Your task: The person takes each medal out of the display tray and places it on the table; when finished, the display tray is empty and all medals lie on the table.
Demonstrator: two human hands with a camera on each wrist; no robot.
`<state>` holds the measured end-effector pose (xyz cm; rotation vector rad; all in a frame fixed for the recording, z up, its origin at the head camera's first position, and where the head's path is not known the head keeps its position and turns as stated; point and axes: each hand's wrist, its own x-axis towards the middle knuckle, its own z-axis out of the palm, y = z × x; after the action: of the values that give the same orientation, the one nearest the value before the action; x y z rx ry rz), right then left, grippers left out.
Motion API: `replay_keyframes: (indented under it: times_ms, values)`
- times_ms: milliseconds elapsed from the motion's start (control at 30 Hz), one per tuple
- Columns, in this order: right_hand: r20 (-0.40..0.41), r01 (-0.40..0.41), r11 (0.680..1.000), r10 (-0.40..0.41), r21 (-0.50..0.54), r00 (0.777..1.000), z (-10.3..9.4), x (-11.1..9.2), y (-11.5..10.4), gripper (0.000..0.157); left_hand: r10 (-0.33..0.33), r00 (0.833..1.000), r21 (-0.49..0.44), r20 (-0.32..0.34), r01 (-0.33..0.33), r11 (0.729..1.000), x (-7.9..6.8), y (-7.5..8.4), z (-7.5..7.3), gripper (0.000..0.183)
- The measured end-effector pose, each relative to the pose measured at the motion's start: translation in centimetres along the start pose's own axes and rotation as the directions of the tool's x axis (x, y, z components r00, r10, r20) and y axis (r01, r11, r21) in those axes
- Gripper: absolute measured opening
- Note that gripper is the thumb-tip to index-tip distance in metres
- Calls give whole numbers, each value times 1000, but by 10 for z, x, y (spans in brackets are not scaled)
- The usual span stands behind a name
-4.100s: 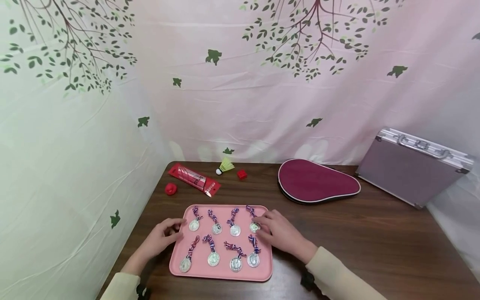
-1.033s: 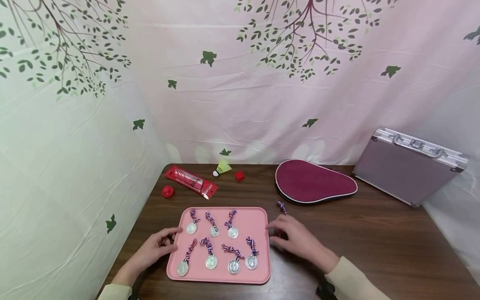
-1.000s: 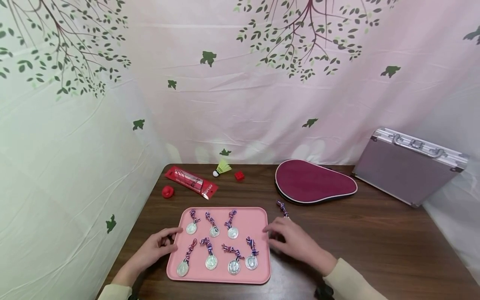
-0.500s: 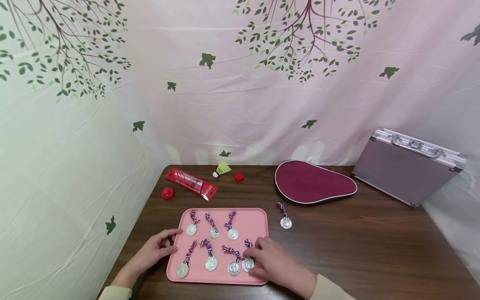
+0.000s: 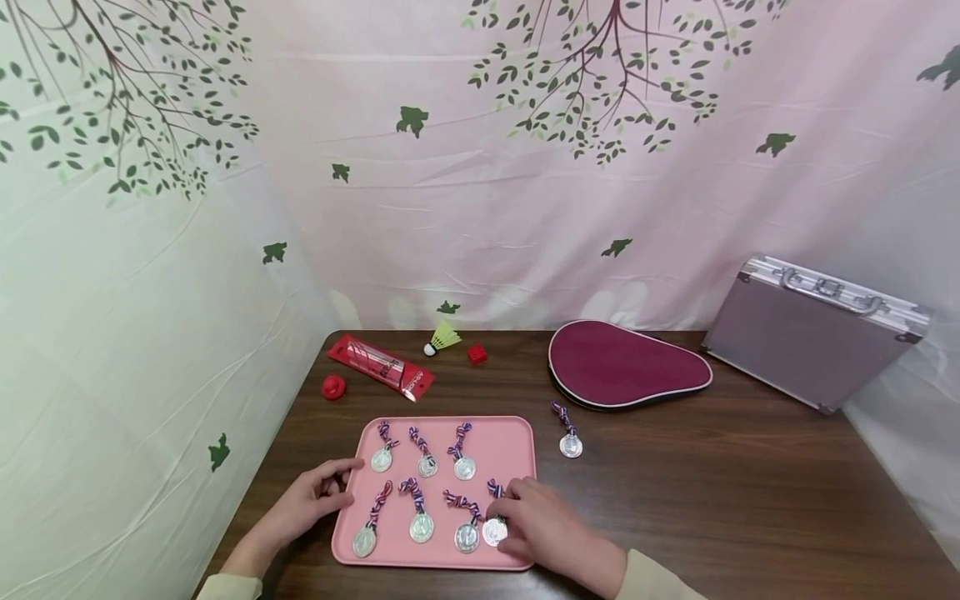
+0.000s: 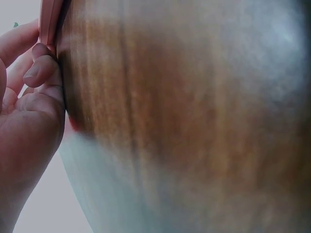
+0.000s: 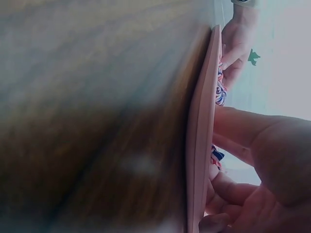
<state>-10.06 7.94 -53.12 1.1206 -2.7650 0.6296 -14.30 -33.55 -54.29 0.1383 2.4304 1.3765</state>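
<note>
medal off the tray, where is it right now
In the head view, the medal lies on the table, right of the pink tray, in front of the maroon case.

On the table [image 5: 750, 492]: pink tray [image 5: 506, 442], one medal [image 5: 571, 447], maroon case [image 5: 626, 365], briefcase [image 5: 813, 337], shuttlecock [image 5: 442, 338], packet [image 5: 382, 367], block [image 5: 477, 354], perhaps toy duck [image 5: 333, 387].

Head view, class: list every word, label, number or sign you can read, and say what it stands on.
"AS-LION", apparently, on the end of the red packet; blurred, so the letters are uncertain.
Dark print mid-packet: too blurred to read.
Marks on the silver medals: too small to read.
Maroon cover and hard case: no text on the sides shown.
</note>
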Motion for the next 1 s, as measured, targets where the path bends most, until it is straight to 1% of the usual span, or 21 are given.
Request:
replay_keyframes:
  times_ms: [167,300,333,433,600,800,1000]
  values:
    - [49,-46,998,44,44,998,-2,3,0,32,3,1000,13,-3,-3,1000,1,0,-1,48]
    - [53,-69,993,64,100,997,-4,4,1,32,8,1000,14,-4,-8,1000,3,1,-1,47]
    - [50,-71,991,66,116,997,-5,4,2,33,5,1000,16,-7,-5,1000,3,4,0,46]
    - [49,-79,982,71,172,996,-5,2,5,32,3,1000,4,-3,-3,1000,2,4,0,47]
    - [77,-115,960,99,254,992,-6,2,7,35,-1,1000,-7,-1,1,1000,2,2,0,48]
    - [60,-117,958,105,261,993,-7,1,6,44,-1,1000,-15,-4,1,1000,2,1,0,48]
    - [52,-123,956,113,266,992,-4,-1,6,44,-2,1000,-13,-2,2,1000,1,-2,0,48]
